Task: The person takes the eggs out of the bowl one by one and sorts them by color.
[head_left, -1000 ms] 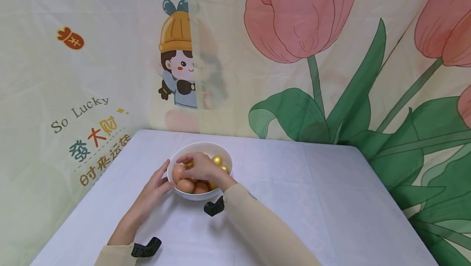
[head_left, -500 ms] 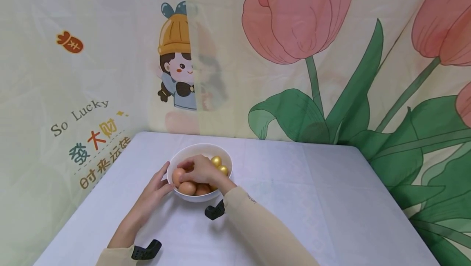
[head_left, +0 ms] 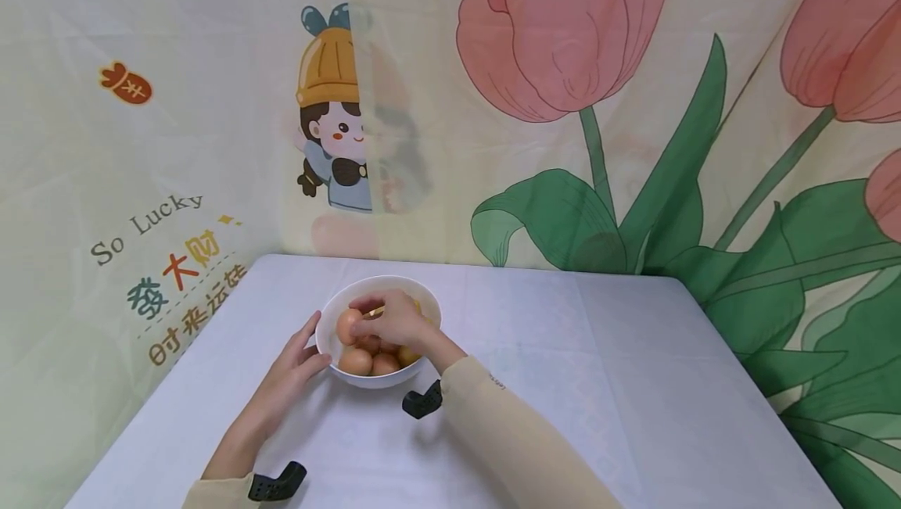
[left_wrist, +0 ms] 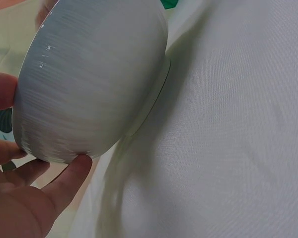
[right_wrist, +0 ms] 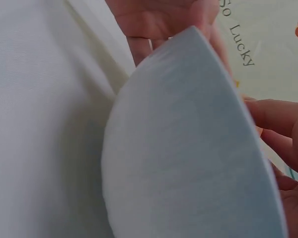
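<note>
A white bowl (head_left: pixel 373 381) stands on the table, with several brown eggs (head_left: pixel 355 362) and gold egg-like pieces (head_left: pixel 408 356) inside, partly hidden by my right hand. My right hand (head_left: pixel 397 320) reaches over the bowl and pinches one brown egg (head_left: pixel 347 327) between thumb and fingers, above the other eggs. Against the bowl's left side, my left hand (head_left: pixel 288 368) rests with spread, relaxed fingers. The left wrist view shows its fingertips (left_wrist: pixel 81 166) touching the bowl's outer wall (left_wrist: pixel 94 74). In the right wrist view, the bowl wall (right_wrist: pixel 184 139) hides most of the contents.
A white cloth (head_left: pixel 563 384) covers the table. Printed curtains with a tulip (head_left: pixel 563 32) and a cartoon figure (head_left: pixel 345 149) hang behind and to the left. Black wrist mounts (head_left: pixel 278 483) sit at both sleeve cuffs.
My right hand has shifted slightly right and up, and the brown egg in its fingers has come up from the bowl's left side. My left hand has stayed against the bowl.
</note>
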Tool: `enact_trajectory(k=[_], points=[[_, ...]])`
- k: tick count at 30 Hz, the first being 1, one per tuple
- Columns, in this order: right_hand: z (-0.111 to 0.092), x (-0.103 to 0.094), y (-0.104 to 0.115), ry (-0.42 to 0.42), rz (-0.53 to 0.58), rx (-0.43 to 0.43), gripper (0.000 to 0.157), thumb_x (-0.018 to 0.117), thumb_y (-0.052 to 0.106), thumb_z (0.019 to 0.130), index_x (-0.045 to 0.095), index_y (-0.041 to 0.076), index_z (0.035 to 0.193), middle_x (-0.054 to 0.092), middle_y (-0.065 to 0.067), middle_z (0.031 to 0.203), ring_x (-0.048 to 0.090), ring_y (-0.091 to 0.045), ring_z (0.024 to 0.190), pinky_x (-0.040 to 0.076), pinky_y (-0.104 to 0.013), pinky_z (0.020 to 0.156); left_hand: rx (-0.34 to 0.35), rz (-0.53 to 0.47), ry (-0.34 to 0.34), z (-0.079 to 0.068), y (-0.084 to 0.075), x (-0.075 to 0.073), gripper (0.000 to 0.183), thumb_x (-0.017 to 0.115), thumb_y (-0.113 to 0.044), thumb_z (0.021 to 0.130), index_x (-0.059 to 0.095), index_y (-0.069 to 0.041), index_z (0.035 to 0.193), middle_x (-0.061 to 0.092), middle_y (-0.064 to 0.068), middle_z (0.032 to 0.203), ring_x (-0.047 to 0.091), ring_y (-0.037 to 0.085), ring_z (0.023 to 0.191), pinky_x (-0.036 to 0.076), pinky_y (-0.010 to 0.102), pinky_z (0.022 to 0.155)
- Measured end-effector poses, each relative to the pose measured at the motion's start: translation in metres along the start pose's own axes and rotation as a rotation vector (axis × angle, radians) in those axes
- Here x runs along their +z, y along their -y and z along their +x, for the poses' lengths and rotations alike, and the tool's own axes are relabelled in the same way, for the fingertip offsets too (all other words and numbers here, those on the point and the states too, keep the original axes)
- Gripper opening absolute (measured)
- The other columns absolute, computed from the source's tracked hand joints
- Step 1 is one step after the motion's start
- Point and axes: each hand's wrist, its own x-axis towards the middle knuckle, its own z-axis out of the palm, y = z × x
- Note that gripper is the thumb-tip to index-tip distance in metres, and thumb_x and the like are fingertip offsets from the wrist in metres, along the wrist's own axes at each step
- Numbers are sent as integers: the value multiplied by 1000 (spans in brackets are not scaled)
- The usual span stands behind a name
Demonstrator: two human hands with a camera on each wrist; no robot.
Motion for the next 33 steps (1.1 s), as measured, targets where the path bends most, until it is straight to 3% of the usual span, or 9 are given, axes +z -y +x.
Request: enact_trajectory(k=[4, 12, 17, 19, 21, 25, 33], points=[[-5, -12, 1, -6, 62, -10, 34, 88, 26, 89, 79, 27, 122, 75, 15, 115, 70, -10, 104, 63, -33, 89, -1, 2, 4, 0, 0, -1, 83, 56, -19, 108, 4, -20, 173, 3, 21, 177, 29, 51, 155, 33, 62, 125], [-16, -36, 1, -10, 129, 3, 38, 85, 30, 91, 77, 25, 127, 74, 10, 123, 68, -15, 115, 59, -32, 100, 13, -9, 10, -3, 0, -1, 83, 56, -19, 108, 4, -20, 173, 2, 19, 178, 30, 50, 155, 35, 59, 125], [-24, -53, 2, -14, 160, 13, 43, 86, 30, 91, 75, 22, 132, 74, 7, 127, 72, -16, 113, 60, -35, 102, 35, -2, -1, -4, 1, -1, 82, 57, -19, 108, 7, -19, 173, 5, 20, 177, 34, 48, 154, 45, 28, 114], [-28, -60, 2, -18, 165, 7, 44, 86, 29, 91, 75, 21, 133, 74, 6, 128, 72, -18, 115, 59, -36, 104, 39, 1, -3, -4, 1, -1, 82, 57, -18, 108, 8, -18, 173, 6, 21, 177, 35, 49, 153, 45, 23, 110], [-34, -68, 2, -19, 152, 4, 44, 86, 30, 91, 75, 21, 133, 73, 6, 129, 71, -20, 117, 59, -37, 105, 36, -3, 0, -4, 1, 0, 82, 57, -18, 108, 7, -18, 173, 5, 21, 177, 34, 49, 153, 45, 29, 115], [-46, -86, -3, -26, 135, -6, 43, 85, 31, 92, 74, 21, 133, 72, 5, 132, 68, -26, 122, 58, -41, 106, 26, -13, 6, -4, 1, 1, 83, 56, -17, 108, 5, -19, 173, 3, 20, 178, 31, 50, 155, 37, 55, 124], [-73, -118, -23, -61, 119, 3, 43, 84, 24, 93, 73, 18, 134, 71, -1, 133, 70, -26, 119, 57, -44, 108, 19, -3, 5, -2, 1, 1, 83, 56, -19, 108, 5, -20, 173, 3, 20, 177, 32, 49, 155, 36, 57, 124]])
